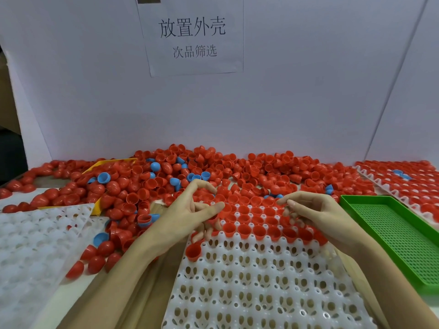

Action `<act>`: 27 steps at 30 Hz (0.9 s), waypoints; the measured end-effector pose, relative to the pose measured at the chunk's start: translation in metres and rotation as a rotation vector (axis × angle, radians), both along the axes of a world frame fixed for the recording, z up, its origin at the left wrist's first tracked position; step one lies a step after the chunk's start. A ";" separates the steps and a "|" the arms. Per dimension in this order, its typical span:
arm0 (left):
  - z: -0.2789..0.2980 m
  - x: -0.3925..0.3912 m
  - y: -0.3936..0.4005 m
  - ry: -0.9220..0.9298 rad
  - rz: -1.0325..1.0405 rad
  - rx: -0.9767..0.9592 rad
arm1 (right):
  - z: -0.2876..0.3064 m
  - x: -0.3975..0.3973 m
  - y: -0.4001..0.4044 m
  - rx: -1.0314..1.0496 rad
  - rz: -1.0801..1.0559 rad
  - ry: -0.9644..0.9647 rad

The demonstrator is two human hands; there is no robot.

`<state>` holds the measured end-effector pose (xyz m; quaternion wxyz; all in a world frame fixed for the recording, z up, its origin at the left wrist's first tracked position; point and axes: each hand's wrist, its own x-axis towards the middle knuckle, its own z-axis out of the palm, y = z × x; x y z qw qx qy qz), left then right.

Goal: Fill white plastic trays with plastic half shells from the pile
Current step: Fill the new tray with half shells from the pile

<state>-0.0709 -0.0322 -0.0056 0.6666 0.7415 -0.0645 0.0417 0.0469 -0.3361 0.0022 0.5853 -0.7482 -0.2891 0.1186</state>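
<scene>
A big pile of red half shells (237,167), with a few blue ones (104,178) mixed in, lies along the back of the table. In front of me is a white plastic tray (261,288). Its far rows hold red shells (260,231) open side up, and one lone shell (193,251) sits at the left of the following row. My left hand (187,217) hovers over the tray's far left corner, its lower fingers curled round a red shell. My right hand (313,212) is over the filled rows, thumb and forefinger pinched together at a red shell.
Empty white trays (35,245) overlap at the left. A green mesh tray (392,236) sits at the right, and behind it a white tray filled with red shells (403,186). A yellow tray (95,166) is half buried in the pile. A white wall with a paper sign (192,36) closes the back.
</scene>
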 end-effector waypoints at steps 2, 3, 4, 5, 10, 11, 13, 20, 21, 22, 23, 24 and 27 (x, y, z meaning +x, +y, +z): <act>-0.001 0.002 -0.003 -0.044 0.030 0.028 | 0.008 -0.005 0.000 -0.028 0.059 -0.053; -0.001 0.002 -0.005 -0.055 0.018 0.034 | 0.013 -0.009 0.000 -0.052 0.123 -0.082; -0.001 0.002 -0.008 -0.053 -0.007 0.035 | 0.018 -0.014 0.003 -0.081 0.206 -0.107; -0.001 0.001 -0.012 -0.047 -0.041 0.047 | 0.021 -0.019 0.006 -0.119 0.288 -0.130; -0.003 -0.004 -0.027 0.012 -0.172 0.092 | 0.011 -0.045 0.037 -0.197 0.334 -0.238; -0.002 -0.005 -0.028 0.019 -0.176 0.067 | 0.009 -0.047 0.041 -0.183 0.272 -0.286; 0.001 -0.006 -0.033 0.024 -0.103 0.009 | 0.007 -0.048 0.043 -0.161 0.193 -0.361; 0.007 -0.013 -0.056 -0.238 0.274 0.312 | -0.002 -0.047 0.047 -0.097 0.108 -0.390; 0.009 -0.014 -0.056 -0.215 0.264 0.315 | -0.002 -0.047 0.048 -0.081 0.115 -0.382; 0.010 -0.014 -0.054 -0.192 0.250 0.318 | -0.002 -0.047 0.048 -0.074 0.130 -0.372; 0.013 -0.014 -0.052 -0.176 0.230 0.330 | -0.002 -0.047 0.048 -0.083 0.154 -0.364; 0.017 -0.015 -0.047 -0.164 0.206 0.358 | -0.002 -0.047 0.048 -0.105 0.178 -0.357; 0.027 -0.022 -0.020 -0.140 0.113 0.647 | 0.002 -0.041 0.042 -0.143 0.163 -0.325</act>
